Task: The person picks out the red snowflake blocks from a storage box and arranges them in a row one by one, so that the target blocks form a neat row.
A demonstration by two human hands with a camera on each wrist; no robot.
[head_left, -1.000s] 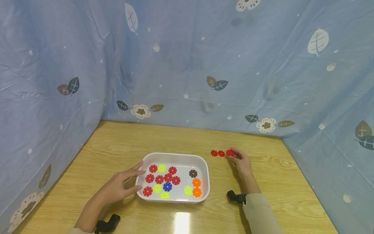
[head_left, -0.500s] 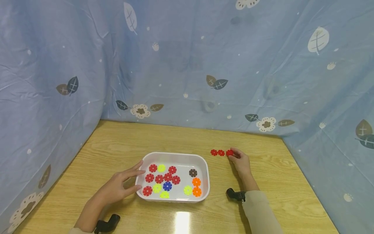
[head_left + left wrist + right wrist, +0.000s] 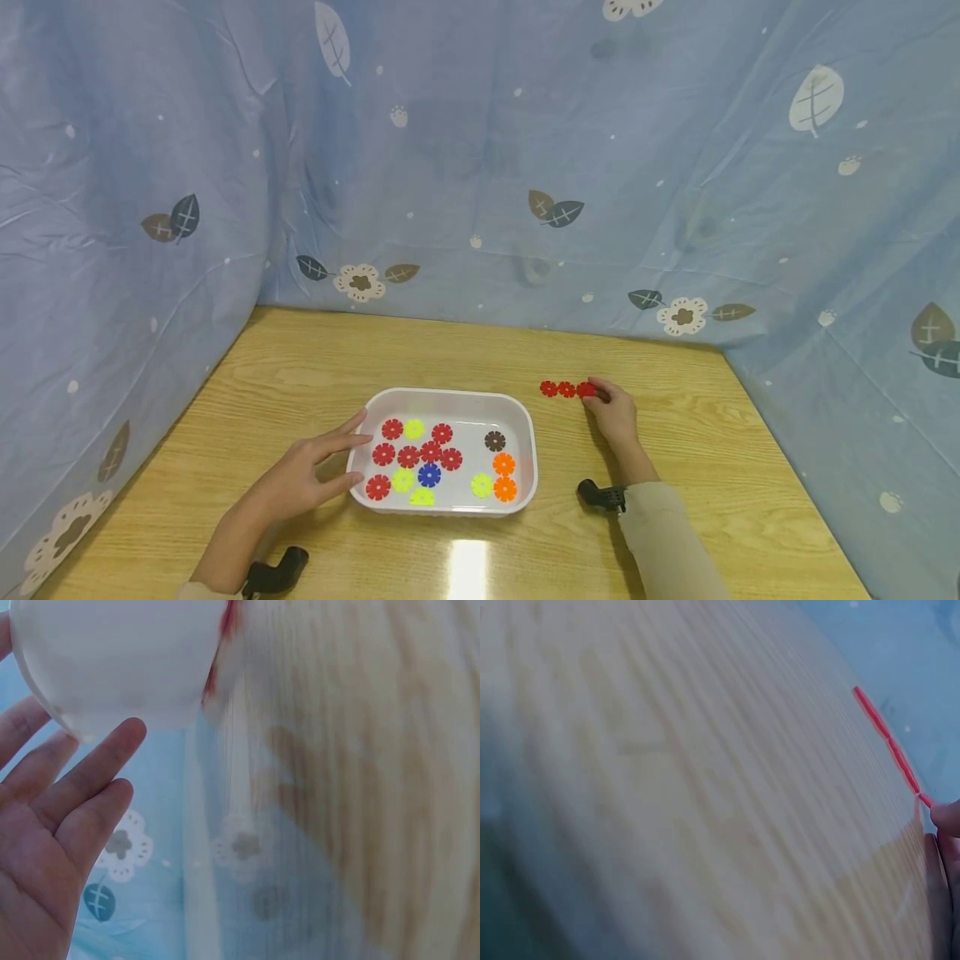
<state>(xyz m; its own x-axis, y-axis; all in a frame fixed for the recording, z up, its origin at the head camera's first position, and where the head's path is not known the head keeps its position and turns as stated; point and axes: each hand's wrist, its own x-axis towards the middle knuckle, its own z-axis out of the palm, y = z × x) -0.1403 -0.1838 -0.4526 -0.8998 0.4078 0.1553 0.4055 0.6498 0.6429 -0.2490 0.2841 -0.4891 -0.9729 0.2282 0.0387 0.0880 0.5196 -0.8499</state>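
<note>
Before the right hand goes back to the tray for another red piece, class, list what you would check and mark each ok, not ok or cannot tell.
1. Left hand steadies the white tray, fingers straight at its left wall: ok.
2. Red pieces left in the tray: ok, several.
3. Row of red pieces lies flat on the table: ok.
4. Right hand free: not ok, fingertips on the row's end piece.
5. Row pieces locked together: cannot tell.
</note>
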